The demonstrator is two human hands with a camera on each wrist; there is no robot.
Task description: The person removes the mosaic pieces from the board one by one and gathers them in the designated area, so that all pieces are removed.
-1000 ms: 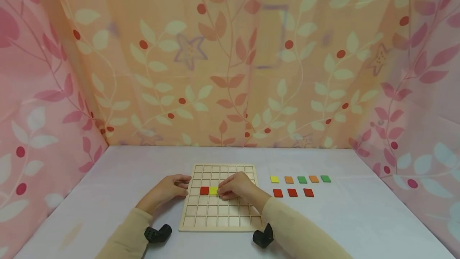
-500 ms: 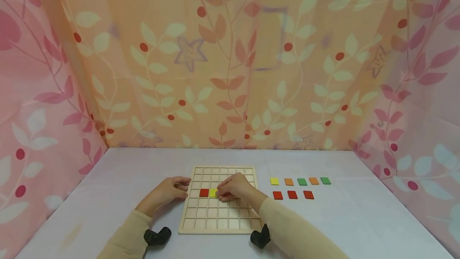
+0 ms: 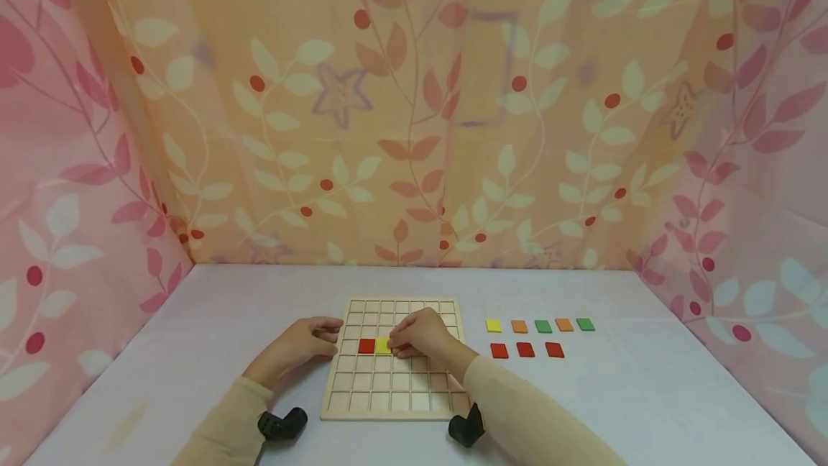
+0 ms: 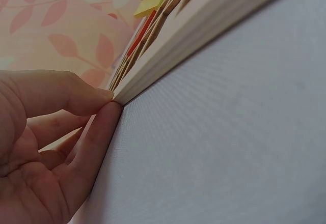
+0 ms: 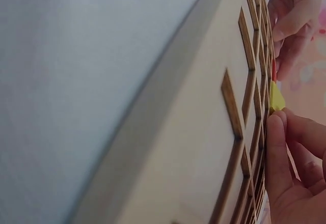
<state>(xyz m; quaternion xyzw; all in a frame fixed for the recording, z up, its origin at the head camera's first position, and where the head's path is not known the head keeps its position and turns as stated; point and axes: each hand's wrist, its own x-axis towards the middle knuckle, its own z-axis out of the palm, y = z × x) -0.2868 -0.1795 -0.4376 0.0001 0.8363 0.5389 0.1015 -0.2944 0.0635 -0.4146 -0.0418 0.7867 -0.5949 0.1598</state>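
A pale wooden grid board lies on the table. In one of its cells sits a red square tile. Right beside it is a yellow tile, its right edge pinched between the thumb and fingertips of my right hand. Both wrist views show this yellow tile tilted, raised at the side by the fingers. My left hand rests its thumb and fingertips against the board's left edge. In the left wrist view, the thumb and a finger of that hand touch the rim.
Right of the board lie two rows of loose tiles. The back row has a yellow tile, an orange tile, a green tile and others; the front row has red tiles. Patterned cloth encloses the white table.
Both hands hold nearly the same places. The right forearm has shifted slightly left, and the yellow tile stays in the right fingers beside the red one.
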